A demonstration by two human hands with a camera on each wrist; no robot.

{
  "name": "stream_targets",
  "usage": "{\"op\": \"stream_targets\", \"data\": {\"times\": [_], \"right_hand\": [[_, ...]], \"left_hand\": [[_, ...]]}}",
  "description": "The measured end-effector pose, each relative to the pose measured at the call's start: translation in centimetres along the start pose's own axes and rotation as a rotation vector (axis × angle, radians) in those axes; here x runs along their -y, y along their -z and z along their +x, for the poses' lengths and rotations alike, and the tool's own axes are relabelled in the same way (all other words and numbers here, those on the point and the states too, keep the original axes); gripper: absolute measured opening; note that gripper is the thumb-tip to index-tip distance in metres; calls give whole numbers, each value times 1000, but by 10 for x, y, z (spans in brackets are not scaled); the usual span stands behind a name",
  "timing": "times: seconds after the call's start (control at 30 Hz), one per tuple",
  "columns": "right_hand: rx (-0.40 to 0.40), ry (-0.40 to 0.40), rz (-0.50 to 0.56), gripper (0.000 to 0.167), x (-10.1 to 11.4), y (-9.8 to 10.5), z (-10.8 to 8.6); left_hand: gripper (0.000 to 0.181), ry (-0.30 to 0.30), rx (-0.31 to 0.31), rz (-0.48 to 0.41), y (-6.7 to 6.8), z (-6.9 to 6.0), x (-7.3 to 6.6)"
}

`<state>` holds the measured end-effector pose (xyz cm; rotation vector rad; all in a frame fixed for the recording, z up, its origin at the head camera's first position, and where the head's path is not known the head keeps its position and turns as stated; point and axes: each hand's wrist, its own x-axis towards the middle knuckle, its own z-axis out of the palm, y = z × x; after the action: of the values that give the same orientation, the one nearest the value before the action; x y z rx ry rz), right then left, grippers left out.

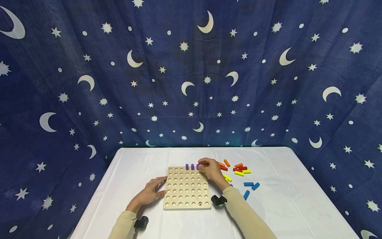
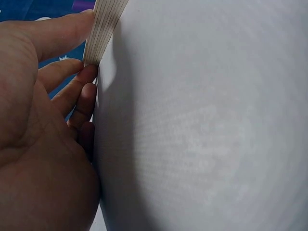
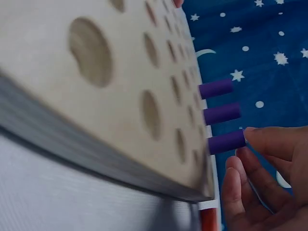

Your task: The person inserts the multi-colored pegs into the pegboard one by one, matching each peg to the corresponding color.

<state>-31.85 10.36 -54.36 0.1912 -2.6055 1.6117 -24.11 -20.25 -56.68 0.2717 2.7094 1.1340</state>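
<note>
A square wooden pegboard [image 1: 190,187] with rows of round holes lies flat on the table. Three purple pegs [image 1: 192,167] stand side by side in its far row, right of the middle. My right hand [image 1: 212,170] is over the board's far right corner. In the right wrist view one of its fingertips touches the top end of the nearest purple peg [image 3: 226,142], while the other fingers curve loosely beside it. Against the board's left edge rests my left hand [image 1: 149,194], thumb and fingers spread along it; in the left wrist view the fingertips touch the board's layered side [image 2: 103,33].
Right of the board lie scattered loose pegs: orange pegs [image 1: 227,163], red pegs [image 1: 237,169], yellow pegs [image 1: 239,173] and blue pegs [image 1: 248,184]. Another purple peg is partly hidden by the right forearm. A white cloth covers the table [image 1: 119,179]; a starry blue curtain [image 1: 167,116] hangs behind.
</note>
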Motion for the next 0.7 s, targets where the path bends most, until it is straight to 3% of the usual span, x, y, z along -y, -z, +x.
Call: {"op": "stream_targets", "data": {"times": [0.43,0.7], "right_hand": [[-52,112,-27,19,32,34,-13],[-63,138,-30,18,38,56,-24]], "left_hand": [[65,-12,0,8,1,0,0],[65,-25,1,-2,1,0,1]]}}
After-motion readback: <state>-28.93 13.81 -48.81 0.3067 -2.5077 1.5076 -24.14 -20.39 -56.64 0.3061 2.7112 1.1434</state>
